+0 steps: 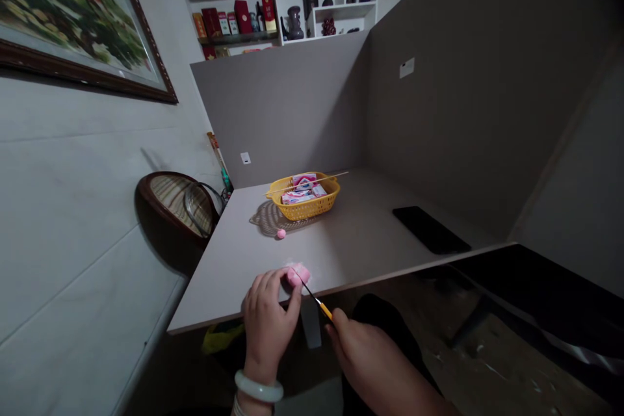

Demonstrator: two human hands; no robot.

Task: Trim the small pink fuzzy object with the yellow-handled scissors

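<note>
My left hand (269, 315), with a pale bangle on the wrist, rests at the near edge of the table (361, 240). Its fingers are closed round a small pink fluffy ball (298, 273). My right hand (363, 354) is below the table edge, pinched on a thin tool with a yellow handle and a dark needle-like tip (316, 301). That tip points into the pink ball. A second, smaller pink ball (281, 233) lies further back on the table.
A yellow basket (306, 207) with small packets and a long thin stick across its rim stands at the back, beside a round woven mat (268, 218). A black phone (431, 229) lies at the right. Grey partition walls enclose the table. A round wooden object leans at the left.
</note>
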